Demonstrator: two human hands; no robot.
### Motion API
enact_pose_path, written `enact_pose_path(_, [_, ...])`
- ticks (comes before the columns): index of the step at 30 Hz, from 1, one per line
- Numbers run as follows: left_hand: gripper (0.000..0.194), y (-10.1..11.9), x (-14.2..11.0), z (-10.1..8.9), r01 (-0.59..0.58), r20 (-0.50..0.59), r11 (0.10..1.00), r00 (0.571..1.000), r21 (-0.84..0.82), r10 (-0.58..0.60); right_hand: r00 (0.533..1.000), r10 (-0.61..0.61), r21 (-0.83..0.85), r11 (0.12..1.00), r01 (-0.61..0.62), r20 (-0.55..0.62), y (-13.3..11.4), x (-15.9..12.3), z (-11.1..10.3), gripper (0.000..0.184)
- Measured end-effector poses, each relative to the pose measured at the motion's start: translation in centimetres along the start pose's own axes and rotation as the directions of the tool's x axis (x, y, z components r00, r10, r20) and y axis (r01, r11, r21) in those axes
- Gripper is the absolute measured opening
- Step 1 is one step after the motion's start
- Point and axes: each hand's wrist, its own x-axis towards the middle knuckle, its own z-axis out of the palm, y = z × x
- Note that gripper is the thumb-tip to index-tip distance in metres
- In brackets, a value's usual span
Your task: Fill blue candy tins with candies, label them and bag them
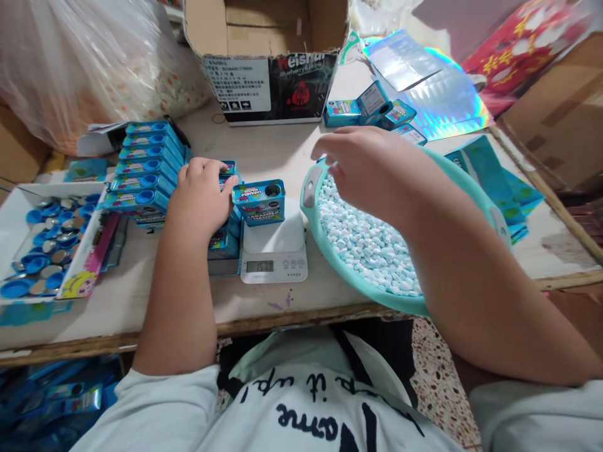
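Observation:
My left hand [201, 191] is closed over the blue candy tins [223, 242] beside the scale, with its thumb and fingertips around the top of one tin [229, 168]. The thumb tip comes close to another tin [260, 202], which stands upright with an open round hole on the white digital scale [273, 270]. Over the left rim of a turquoise basin [372, 301] is my right hand [351, 164], its fingers bent together. A small dark blue bit shows beneath them, too hidden to name. Pale blue and white candies [362, 245] fill the basin.
A white box [14, 207] at left holds blue and silver caps. Behind it are stacked tins [146, 166]. An open carton [276, 88] stands at the back, with loose tins [374, 103] and shiny sheets [424, 88] to its right. Blue packets [504, 188] lie beyond the basin.

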Motion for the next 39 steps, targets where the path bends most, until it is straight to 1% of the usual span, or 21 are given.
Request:
enact_pose_path(3, [0.031,0.3,-0.2,-0.2,0.0,-0.006,1.0,1.0,-0.009,0.0,0.981,0.158,-0.111,0.983,-0.145,0.116,0.8,-0.2,-0.1,0.043])
enact_pose_path(5, [0.032,0.5,-0.3,-0.3,-0.006,-0.013,1.0,1.0,-0.025,0.005,0.952,0.208,-0.146,0.973,-0.178,0.225,0.8,-0.1,0.4,0.04])
enact_pose_path(8, [0.034,0.5,-0.3,-0.3,-0.004,-0.008,0.999,1.0,-0.033,0.004,0.894,0.195,-0.152,0.978,-0.145,0.403,0.5,0.3,1.2,0.033])
enact_pose_path(10, [0.037,0.4,-0.2,-0.3,0.006,0.001,0.999,1.0,-0.042,-0.006,0.874,0.158,-0.139,0.985,-0.105,0.459,0.4,0.4,1.5,0.03])
enact_pose_path(13, [0.04,0.4,-0.2,-0.3,0.007,0.013,0.999,1.0,-0.052,-0.006,0.874,0.134,-0.146,0.987,-0.073,0.467,0.4,0.6,1.6,0.027])
enact_pose_path(17, [0.04,0.5,-0.3,-0.5,0.005,0.023,0.999,1.0,-0.033,-0.004,0.866,0.143,-0.151,0.985,-0.08,0.479,0.6,0.6,2.0,0.024])
enact_pose_path(22, [0.035,0.9,-0.5,-0.7,0.005,0.011,1.0,1.0,0.001,-0.005,0.894,0.121,-0.158,0.986,-0.057,0.431,0.4,0.6,2.7,0.018])
enact_pose_path(24, [0.034,0.9,-0.5,-0.7,0.006,0.015,1.0,1.0,0.022,-0.006,0.894,0.128,-0.164,0.985,-0.063,0.429,0.2,0.5,2.6,0.016])
enact_pose_path(28, [0.029,0.8,-0.5,-0.5,0.002,0.003,1.0,1.0,0.017,-0.002,0.887,0.144,-0.164,0.983,-0.079,0.438,-0.1,0.4,2.2,0.019])
enact_pose_path(31, [0.028,0.6,-0.4,-0.4,-0.005,0.004,1.0,1.0,0.003,0.005,0.887,0.164,-0.151,0.983,-0.107,0.432,0.1,0.4,2.3,0.023])
enact_pose_path(34, [0.029,0.6,-0.4,-0.5,0.01,0.019,1.0,1.0,0.007,-0.01,0.909,0.175,-0.095,0.984,-0.149,0.38,0.4,0.5,2.8,0.02])
enact_pose_path(37, [0.029,0.6,-0.3,-0.5,0.005,0.016,1.0,1.0,0.009,-0.005,0.936,0.162,-0.04,0.987,-0.158,0.313,0.3,0.5,3.2,0.014])
enact_pose_path(39, [0.029,0.6,-0.3,-0.5,-0.006,0.01,1.0,1.0,0.008,0.006,0.931,0.163,-0.067,0.986,-0.149,0.327,0.1,0.7,3.2,0.013])
